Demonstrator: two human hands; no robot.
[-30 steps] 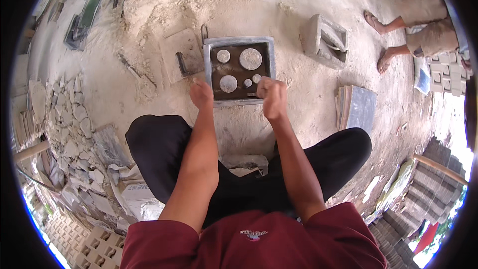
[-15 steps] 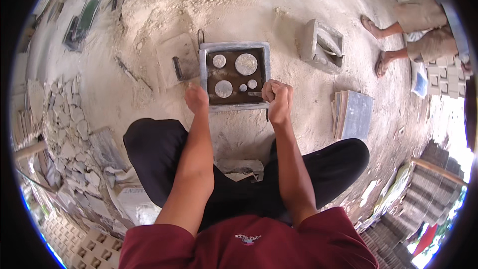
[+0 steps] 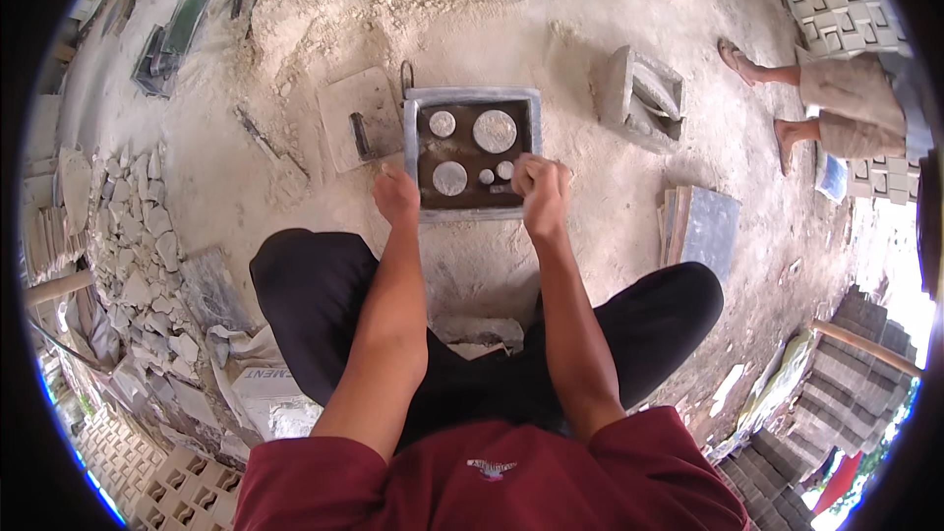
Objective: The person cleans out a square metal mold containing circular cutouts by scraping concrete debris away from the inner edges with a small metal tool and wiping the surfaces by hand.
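Note:
A square metal mould frame lies on the ground before my crossed legs. Inside its dark bed sit several round grey discs of different sizes, among them a large disc at the far right and a mid-sized disc at the near left. A small flat grey piece shows near the right wall. My left hand is closed against the frame's near left corner; its grip is hidden. Over the right rim, my right hand is closed, slightly blurred, and what it holds is hidden.
Beyond my left hand lies a flat slab with a handle. A rectangular grey box stands to the right, above stacked plates. Broken rubble covers the left side. Another person's legs are at the far right.
My right hand has risen slightly and shifted against the right rim, and less of the flat grey piece shows. The other person's feet have shifted. The whole view has drifted a little.

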